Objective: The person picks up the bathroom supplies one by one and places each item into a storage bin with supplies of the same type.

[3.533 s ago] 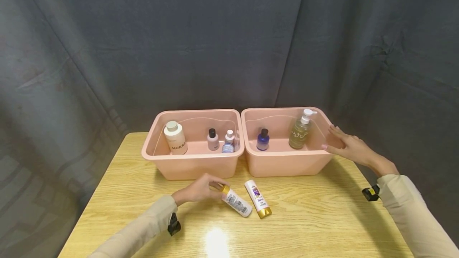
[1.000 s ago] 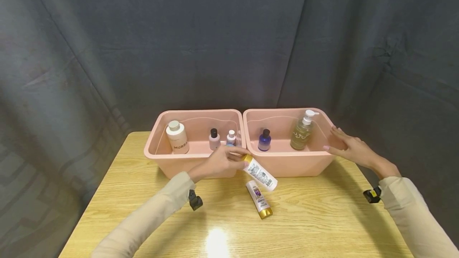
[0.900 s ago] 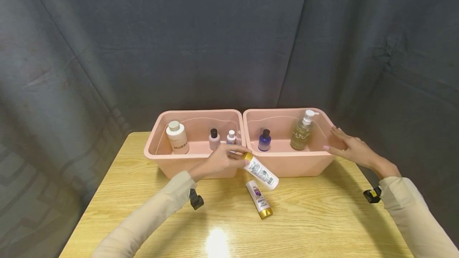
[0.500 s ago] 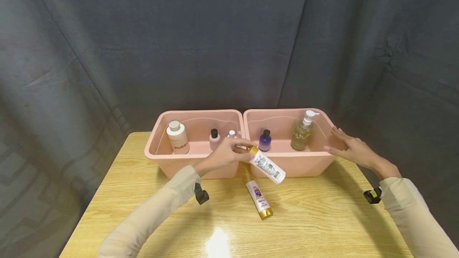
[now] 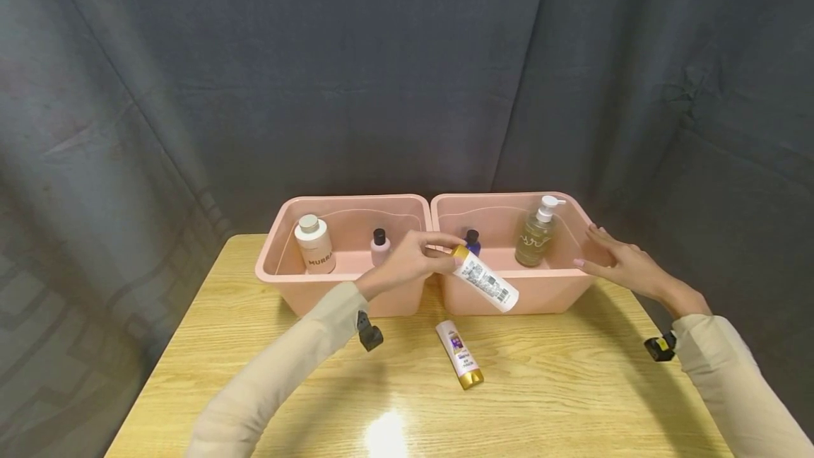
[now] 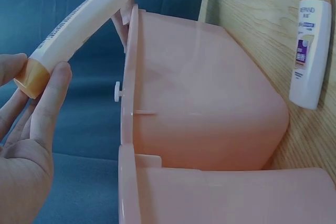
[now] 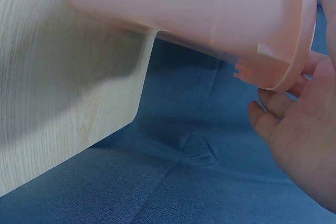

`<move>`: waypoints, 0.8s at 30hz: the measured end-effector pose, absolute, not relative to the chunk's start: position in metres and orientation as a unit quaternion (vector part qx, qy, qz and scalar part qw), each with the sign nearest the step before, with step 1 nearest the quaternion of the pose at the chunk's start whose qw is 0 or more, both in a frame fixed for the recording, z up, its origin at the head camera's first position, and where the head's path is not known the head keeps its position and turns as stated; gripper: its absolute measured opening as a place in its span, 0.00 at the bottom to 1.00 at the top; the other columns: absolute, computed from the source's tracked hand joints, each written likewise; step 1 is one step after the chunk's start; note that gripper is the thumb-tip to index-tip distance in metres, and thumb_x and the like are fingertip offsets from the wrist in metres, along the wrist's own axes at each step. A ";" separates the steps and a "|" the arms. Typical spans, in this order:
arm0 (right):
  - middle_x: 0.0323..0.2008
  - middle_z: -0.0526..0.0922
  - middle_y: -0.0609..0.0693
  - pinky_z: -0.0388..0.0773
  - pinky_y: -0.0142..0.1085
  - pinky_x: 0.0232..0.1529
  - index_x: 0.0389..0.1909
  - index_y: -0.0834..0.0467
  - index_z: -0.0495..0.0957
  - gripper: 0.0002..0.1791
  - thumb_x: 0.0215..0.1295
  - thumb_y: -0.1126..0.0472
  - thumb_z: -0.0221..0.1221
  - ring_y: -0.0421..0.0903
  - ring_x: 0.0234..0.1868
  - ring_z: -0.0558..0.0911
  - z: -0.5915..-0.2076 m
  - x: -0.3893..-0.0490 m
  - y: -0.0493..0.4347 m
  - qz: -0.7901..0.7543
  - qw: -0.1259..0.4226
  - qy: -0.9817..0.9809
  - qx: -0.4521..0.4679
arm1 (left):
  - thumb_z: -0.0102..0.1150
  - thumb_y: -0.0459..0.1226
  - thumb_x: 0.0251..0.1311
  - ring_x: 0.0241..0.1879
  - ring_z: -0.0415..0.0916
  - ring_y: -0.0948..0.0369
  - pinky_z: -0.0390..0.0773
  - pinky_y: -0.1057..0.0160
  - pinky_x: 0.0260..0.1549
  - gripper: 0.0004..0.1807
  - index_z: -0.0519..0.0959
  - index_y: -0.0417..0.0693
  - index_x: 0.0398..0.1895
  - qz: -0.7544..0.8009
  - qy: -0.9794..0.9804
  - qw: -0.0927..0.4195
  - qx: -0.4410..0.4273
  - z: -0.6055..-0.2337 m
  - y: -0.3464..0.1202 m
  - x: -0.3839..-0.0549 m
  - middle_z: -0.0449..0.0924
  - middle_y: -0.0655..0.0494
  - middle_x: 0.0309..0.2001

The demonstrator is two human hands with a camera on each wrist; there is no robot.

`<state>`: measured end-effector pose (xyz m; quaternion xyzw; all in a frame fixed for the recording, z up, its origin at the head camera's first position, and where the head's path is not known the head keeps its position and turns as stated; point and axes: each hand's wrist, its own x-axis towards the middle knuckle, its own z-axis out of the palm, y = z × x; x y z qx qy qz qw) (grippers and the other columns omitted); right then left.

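Note:
My left hand [image 5: 413, 260] pinches a white bottle by its gold cap [image 6: 32, 78], fingers and thumb on the cap. The bottle body [image 5: 488, 281] slants down to the right, overlapping the front wall of the right pink bin [image 5: 540, 295] in the head view. On the far right, my right hand [image 5: 629, 267] rests at that bin's corner, thumb over the front rim and fingers along the side. Its fingertips touch the rim [image 7: 307, 35] in the right wrist view. A matching white bottle with a gold cap [image 5: 459, 354] lies on the table.
Inside the right bin stand a pump bottle [image 5: 534, 239] and a blue bottle [image 5: 473, 241], partly hidden. The left pink bin [image 5: 343, 297] holds a large white bottle [image 5: 314, 247] and a small black-capped bottle [image 5: 380, 249]. Both bins stand side by side on the wooden table [image 5: 540, 380].
My left hand has lifted the white bottle off the table and carried it up and right, toward the right bin. My right hand has stayed on the bin's corner.

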<state>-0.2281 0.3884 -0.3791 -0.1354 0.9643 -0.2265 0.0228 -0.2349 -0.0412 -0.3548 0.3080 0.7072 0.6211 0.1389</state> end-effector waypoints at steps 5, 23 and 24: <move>0.75 0.43 0.70 0.60 0.72 0.56 0.78 0.64 0.44 0.50 0.68 0.42 0.59 0.79 0.66 0.58 -0.380 -0.228 0.388 -0.227 0.022 0.964 -0.136 | 0.65 0.32 0.60 0.35 0.81 0.61 0.67 0.69 0.21 0.20 0.81 0.38 0.57 0.618 0.713 0.140 0.299 -0.352 -0.038 -0.238 0.83 0.46 0.48; 0.75 0.41 0.69 0.58 0.73 0.58 0.78 0.63 0.42 0.52 0.68 0.41 0.58 0.79 0.67 0.56 -0.378 -0.228 0.387 -0.229 0.033 0.965 -0.126 | 0.62 0.27 0.61 0.42 0.84 0.55 0.80 0.48 0.48 0.22 0.75 0.29 0.59 0.688 0.660 0.127 0.273 -0.355 -0.018 -0.260 0.81 0.37 0.50; 0.75 0.41 0.69 0.58 0.73 0.58 0.78 0.63 0.42 0.52 0.68 0.41 0.58 0.79 0.67 0.56 -0.378 -0.228 0.387 -0.229 0.033 0.965 -0.126 | 0.62 0.27 0.61 0.42 0.84 0.54 0.80 0.48 0.49 0.22 0.75 0.29 0.59 0.691 0.659 0.125 0.269 -0.356 -0.017 -0.261 0.81 0.37 0.51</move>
